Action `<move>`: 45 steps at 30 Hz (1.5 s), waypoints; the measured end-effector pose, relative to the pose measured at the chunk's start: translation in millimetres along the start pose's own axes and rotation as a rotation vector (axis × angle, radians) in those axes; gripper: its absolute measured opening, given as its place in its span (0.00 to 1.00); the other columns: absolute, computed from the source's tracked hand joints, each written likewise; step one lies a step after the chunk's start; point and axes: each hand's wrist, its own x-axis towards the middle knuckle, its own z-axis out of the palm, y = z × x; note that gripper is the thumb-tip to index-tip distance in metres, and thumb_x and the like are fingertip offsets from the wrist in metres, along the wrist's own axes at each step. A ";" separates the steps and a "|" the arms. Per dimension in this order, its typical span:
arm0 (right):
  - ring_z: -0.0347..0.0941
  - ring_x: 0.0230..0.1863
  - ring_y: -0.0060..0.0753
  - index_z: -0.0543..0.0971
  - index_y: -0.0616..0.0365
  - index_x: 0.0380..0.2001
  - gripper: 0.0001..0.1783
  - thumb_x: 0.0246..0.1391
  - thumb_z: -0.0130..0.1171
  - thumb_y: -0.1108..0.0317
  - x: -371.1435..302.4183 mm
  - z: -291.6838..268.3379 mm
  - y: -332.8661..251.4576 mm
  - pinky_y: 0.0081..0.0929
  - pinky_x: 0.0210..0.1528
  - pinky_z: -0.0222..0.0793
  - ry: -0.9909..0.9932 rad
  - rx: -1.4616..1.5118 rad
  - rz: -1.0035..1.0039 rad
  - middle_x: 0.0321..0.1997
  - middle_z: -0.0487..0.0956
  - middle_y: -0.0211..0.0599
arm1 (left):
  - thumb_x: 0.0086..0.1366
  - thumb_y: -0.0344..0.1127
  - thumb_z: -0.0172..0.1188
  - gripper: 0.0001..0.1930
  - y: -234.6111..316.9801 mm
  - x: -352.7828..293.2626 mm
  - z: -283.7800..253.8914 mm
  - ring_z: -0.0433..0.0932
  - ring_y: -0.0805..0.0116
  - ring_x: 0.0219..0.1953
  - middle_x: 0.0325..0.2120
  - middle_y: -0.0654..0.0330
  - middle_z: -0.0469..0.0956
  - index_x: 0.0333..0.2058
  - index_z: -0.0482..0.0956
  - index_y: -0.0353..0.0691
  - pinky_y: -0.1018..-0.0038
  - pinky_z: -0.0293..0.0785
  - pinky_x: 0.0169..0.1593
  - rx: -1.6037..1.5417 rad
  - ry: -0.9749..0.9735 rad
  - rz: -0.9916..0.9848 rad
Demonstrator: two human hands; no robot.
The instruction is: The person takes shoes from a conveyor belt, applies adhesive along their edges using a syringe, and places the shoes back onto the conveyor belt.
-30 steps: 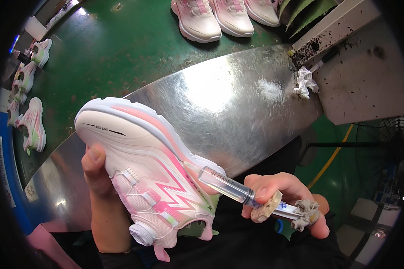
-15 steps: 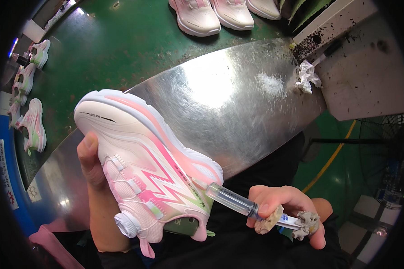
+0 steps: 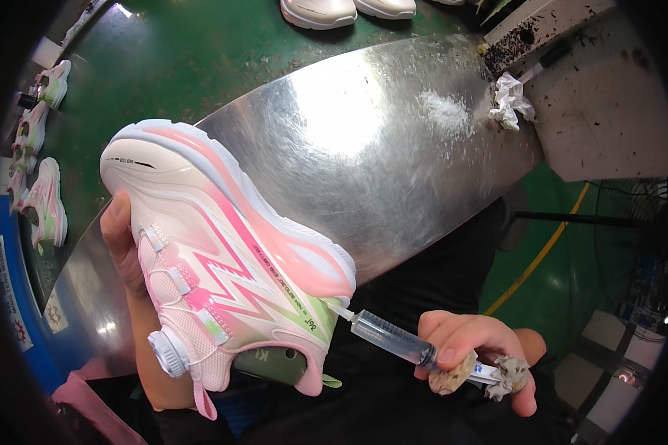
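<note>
A pink, white and pale green sneaker (image 3: 223, 259) is tilted on its side in front of me, toe toward the upper left. My left hand (image 3: 120, 236) grips it from the lace side; most of the fingers are hidden behind the shoe. White dials and thin laces run along its upper. My right hand (image 3: 482, 348) is closed on a clear syringe (image 3: 390, 338), whose finger flange and plunger end are wrapped in lumpy beige and grey material. Its thin tip meets, or nearly meets, the seam between sole and upper near the heel.
A shiny metal plate (image 3: 393, 178) covers the near part of the green table (image 3: 200, 59). More sneakers (image 3: 48, 200) line the left side, and others (image 3: 319, 11) stand at the far edge. Crumpled white tissue (image 3: 511, 102) lies by a stained panel (image 3: 601, 111) at right.
The sneaker has shifted left and slightly up in view, with my left hand on it. The syringe tip has moved to the heel seam. The background has slid upward.
</note>
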 end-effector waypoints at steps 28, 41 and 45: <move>0.69 0.42 0.31 0.68 0.69 0.54 0.52 0.37 0.67 0.34 -5.3 -19.7 29.0 0.22 0.41 0.58 -0.065 0.123 -0.103 0.45 0.77 0.43 | 0.62 0.53 0.53 0.28 38.6 -60.4 19.9 0.76 0.57 0.47 0.46 0.52 0.75 0.52 0.68 0.37 0.61 0.73 0.51 0.187 0.273 -0.224; 0.71 0.39 0.34 0.68 0.68 0.54 0.55 0.33 0.67 0.32 10.7 -27.0 44.8 0.27 0.38 0.56 -0.086 -0.136 -0.200 0.46 0.77 0.41 | 0.43 0.42 0.73 0.34 50.0 -97.0 -39.4 0.70 0.49 0.52 0.50 0.46 0.70 0.47 0.67 0.36 0.55 0.67 0.56 1.411 -0.216 0.376; 0.71 0.39 0.34 0.68 0.68 0.54 0.54 0.34 0.68 0.33 12.5 -23.2 46.2 0.28 0.37 0.56 -0.099 -0.139 -0.207 0.46 0.77 0.42 | 0.35 0.31 0.70 0.35 47.9 -117.3 -39.6 0.66 0.47 0.57 0.53 0.47 0.67 0.48 0.67 0.38 0.52 0.65 0.59 0.880 0.097 0.030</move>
